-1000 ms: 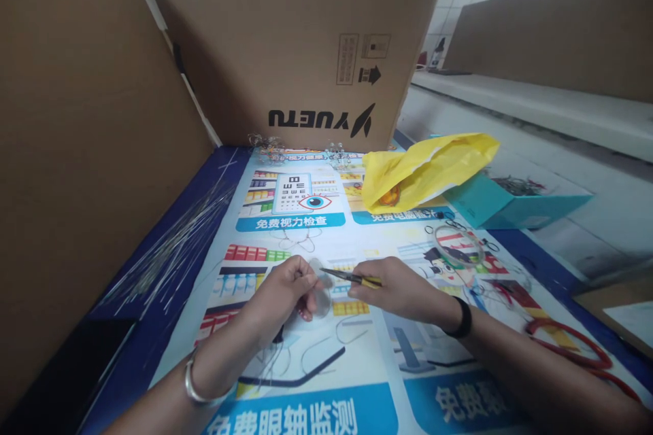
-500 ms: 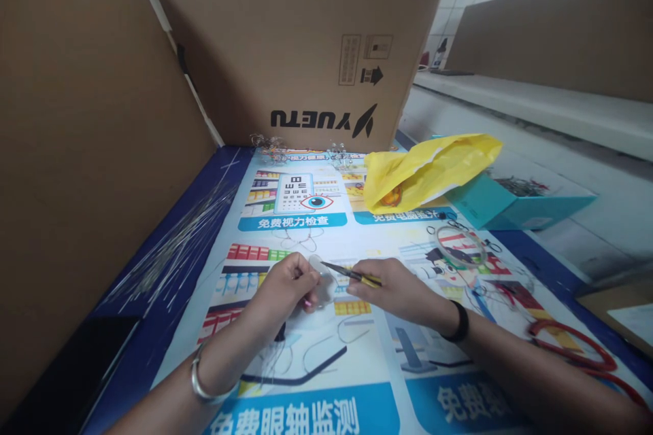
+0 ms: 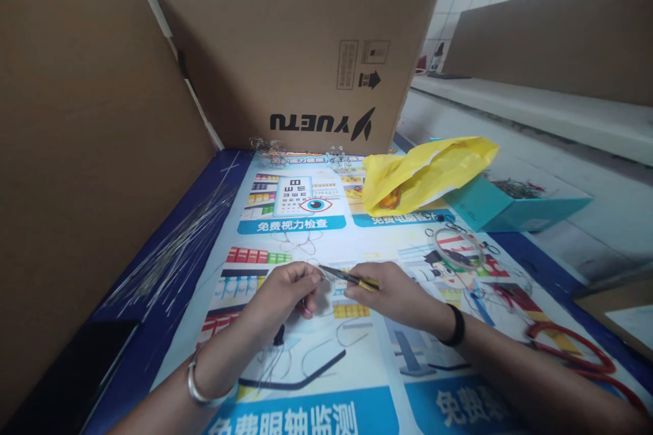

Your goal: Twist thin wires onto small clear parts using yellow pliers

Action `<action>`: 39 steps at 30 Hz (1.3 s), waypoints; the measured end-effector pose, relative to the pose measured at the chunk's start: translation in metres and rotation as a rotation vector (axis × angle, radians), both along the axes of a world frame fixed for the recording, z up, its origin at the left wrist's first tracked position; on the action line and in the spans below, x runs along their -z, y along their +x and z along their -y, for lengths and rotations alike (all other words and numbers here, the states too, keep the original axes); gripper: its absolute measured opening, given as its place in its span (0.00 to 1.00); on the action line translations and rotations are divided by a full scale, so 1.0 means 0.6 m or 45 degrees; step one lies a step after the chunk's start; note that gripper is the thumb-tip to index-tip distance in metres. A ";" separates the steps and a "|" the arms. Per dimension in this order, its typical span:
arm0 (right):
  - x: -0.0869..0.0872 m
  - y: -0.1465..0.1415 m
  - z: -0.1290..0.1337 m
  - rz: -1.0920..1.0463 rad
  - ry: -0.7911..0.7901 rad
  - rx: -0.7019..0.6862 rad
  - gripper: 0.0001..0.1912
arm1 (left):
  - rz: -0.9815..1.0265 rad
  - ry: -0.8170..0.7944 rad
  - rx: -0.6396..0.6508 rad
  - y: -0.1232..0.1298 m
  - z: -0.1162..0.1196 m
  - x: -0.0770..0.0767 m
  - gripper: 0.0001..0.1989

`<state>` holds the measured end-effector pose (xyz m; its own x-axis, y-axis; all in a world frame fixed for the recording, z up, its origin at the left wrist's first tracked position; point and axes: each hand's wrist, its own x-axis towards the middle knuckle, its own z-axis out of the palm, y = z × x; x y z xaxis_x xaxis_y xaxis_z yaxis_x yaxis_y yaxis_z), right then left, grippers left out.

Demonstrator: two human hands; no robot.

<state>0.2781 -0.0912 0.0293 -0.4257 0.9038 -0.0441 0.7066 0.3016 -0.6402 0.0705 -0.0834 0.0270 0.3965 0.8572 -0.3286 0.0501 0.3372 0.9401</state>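
Observation:
Thumb and fingers of my left hand (image 3: 288, 296) are pinched together over the poster, on what looks like a thin, faint wire. Most of it is hidden by the fingers or too fine to follow. My right hand (image 3: 395, 292) is closed around pliers (image 3: 349, 277) with black-and-yellow handles. Their dark, narrow tips point left and come right up to my left fingertips; whether the jaws grip the wire I cannot tell. Below my left hand lie a small black object (image 3: 279, 335) and fine bent wires. Beyond the hands is a wire shape with several loops (image 3: 296, 242).
Straight wires (image 3: 173, 245) lie in a bundle on the left. Wire pieces (image 3: 268, 149) stand by the cardboard (image 3: 229, 47). On the right are a yellow bag (image 3: 433, 173), a teal box (image 3: 515, 211), a wire coil (image 3: 459, 249) and red tubing (image 3: 571, 346).
My left hand has turned slightly and lowered a little, its fingers still pinched. The pliers stay in my right hand, tips near the left fingers. A pale, blurred roundish shape there no longer shows.

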 end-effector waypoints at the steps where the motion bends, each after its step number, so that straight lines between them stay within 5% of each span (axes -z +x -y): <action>1: 0.001 0.000 0.000 0.000 -0.002 -0.002 0.12 | 0.002 -0.002 -0.002 0.000 0.000 0.002 0.10; 39: 0.012 -0.016 0.011 -0.105 0.048 0.041 0.13 | 0.121 -0.095 -0.003 -0.001 0.005 -0.017 0.09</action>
